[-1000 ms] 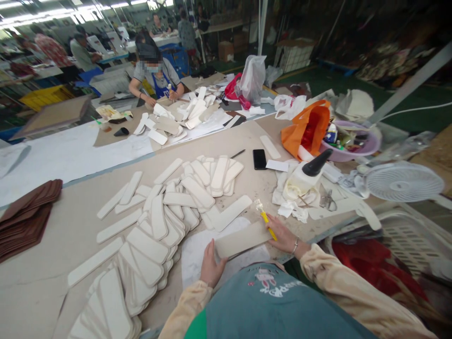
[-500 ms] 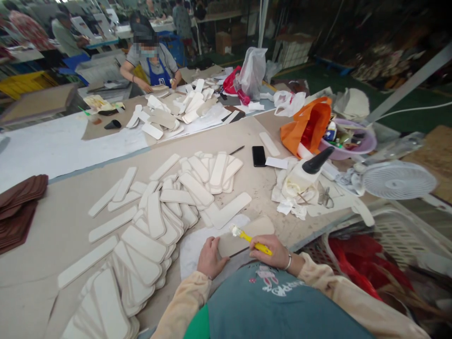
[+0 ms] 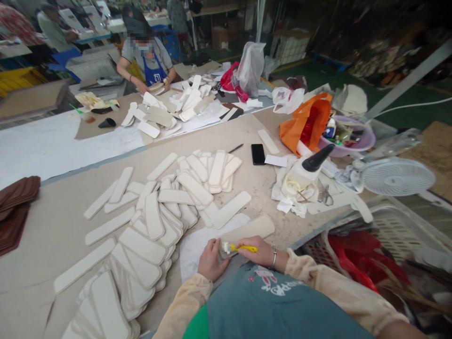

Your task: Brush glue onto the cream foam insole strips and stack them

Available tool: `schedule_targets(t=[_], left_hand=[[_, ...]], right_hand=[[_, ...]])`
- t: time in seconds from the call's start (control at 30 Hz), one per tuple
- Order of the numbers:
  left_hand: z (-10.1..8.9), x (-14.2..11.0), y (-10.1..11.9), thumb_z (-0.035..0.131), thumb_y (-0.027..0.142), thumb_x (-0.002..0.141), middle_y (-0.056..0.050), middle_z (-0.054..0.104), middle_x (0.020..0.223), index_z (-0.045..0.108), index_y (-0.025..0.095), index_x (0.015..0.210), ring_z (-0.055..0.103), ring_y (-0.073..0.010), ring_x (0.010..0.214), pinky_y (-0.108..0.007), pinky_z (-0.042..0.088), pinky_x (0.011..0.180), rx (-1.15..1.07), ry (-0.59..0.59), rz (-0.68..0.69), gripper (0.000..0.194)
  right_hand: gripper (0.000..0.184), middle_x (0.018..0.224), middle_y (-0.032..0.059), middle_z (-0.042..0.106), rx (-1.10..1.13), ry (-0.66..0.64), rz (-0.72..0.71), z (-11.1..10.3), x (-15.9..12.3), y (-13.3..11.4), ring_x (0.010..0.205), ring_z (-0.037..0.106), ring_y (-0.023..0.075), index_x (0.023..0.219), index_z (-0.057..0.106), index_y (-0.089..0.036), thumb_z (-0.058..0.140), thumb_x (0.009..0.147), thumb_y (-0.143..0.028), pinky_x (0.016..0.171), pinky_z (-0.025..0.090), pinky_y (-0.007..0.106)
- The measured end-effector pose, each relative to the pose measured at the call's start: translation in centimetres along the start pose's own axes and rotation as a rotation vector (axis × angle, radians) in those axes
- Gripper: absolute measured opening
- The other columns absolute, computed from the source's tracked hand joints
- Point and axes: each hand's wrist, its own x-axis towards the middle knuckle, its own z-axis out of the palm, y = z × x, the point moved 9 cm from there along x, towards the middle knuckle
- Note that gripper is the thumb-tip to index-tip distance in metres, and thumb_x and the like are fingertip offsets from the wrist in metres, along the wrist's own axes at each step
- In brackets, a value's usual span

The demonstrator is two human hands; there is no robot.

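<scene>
My right hand (image 3: 260, 252) is closed around the yellow handle of a small brush (image 3: 247, 248). White paste coats the brush's bristles, which touch the near-left end of a beige rounded strip (image 3: 252, 228). At that same end, my left hand (image 3: 212, 262) grips the strip's edge between thumb and fingers. Beneath the strip lies a white sheet (image 3: 190, 247). Just left of my hands spreads a large overlapping heap of similar off-white strips (image 3: 144, 247).
Brown panels (image 3: 17, 212) are stacked at the left. To the right are a phone (image 3: 258, 154), a white bottle with a black nozzle (image 3: 300, 172), an orange bag (image 3: 307, 122), a white fan (image 3: 399, 176) and a plastic basket (image 3: 384, 221). A co-worker (image 3: 148, 59) handles pieces across the table.
My right hand has moved the brush left and slightly down along the strip, from its middle to the end by my left hand. My left hand keeps its place.
</scene>
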Motion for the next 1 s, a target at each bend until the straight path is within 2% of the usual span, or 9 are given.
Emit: schedule_targets(t=[0.1,0.2,0.63,0.77,0.9,1.0], left_hand=[[0.1,-0.1,-0.1,0.058,0.038,0.068,-0.011,0.044,0.117,0.036,0.017,0.125,0.050,-0.0214,0.105,-0.032,0.046,0.087,0.028,0.001,-0.015,0.065],[0.1,-0.1,-0.1,0.056,0.040,0.070,-0.010,0.044,0.118,0.037,0.018,0.125,0.050,-0.0216,0.105,-0.032,0.046,0.086,0.063,-0.004,-0.026,0.062],[-0.1,0.0,0.5,0.051,0.041,0.074,-0.010,0.044,0.120,0.040,0.018,0.124,0.049,-0.0216,0.107,-0.031,0.046,0.084,0.155,-0.041,-0.066,0.056],[0.1,0.0,0.6,0.051,0.040,0.074,-0.010,0.043,0.121,0.039,0.019,0.125,0.049,-0.0218,0.107,-0.031,0.046,0.083,0.149,-0.085,-0.096,0.056],[0.2,0.0,0.5,0.050,0.039,0.075,-0.010,0.042,0.122,0.036,0.019,0.126,0.049,-0.0220,0.108,-0.031,0.046,0.083,0.143,-0.087,-0.098,0.057],[0.3,-0.1,0.5,0.049,0.040,0.076,-0.011,0.041,0.123,0.035,0.017,0.127,0.048,-0.0221,0.108,-0.031,0.045,0.083,0.138,-0.083,-0.088,0.058]], right_hand=[[0.021,0.082,0.0027,0.069,0.007,0.027,0.034,0.0,0.0,0.7,0.070,0.063,0.0125,0.090,0.067,-0.018,0.049,0.082,-0.024,0.064,0.046,0.020],[0.021,0.079,0.0021,0.069,0.005,0.093,0.082,-1.0,-0.7,1.6,0.067,0.062,0.0125,0.088,0.068,-0.018,0.049,0.082,-0.025,0.062,0.046,0.020],[0.024,0.072,0.0019,0.069,-0.113,0.381,0.315,-9.9,-6.2,7.2,0.063,0.063,0.0149,0.087,0.068,-0.018,0.048,0.081,-0.031,0.059,0.048,0.024],[0.023,0.080,0.0026,0.070,-0.253,0.453,0.319,-12.0,-7.5,7.4,0.070,0.065,0.0181,0.087,0.068,-0.020,0.048,0.081,-0.031,0.063,0.050,0.028],[0.022,0.085,0.0035,0.070,-0.329,0.462,0.253,-11.7,-7.4,5.4,0.076,0.065,0.0198,0.087,0.067,-0.022,0.048,0.081,-0.031,0.071,0.050,0.031],[0.023,0.081,0.0037,0.070,-0.172,0.401,0.199,-9.2,-6.0,3.7,0.071,0.064,0.0172,0.087,0.067,-0.020,0.048,0.082,-0.031,0.066,0.050,0.027]])
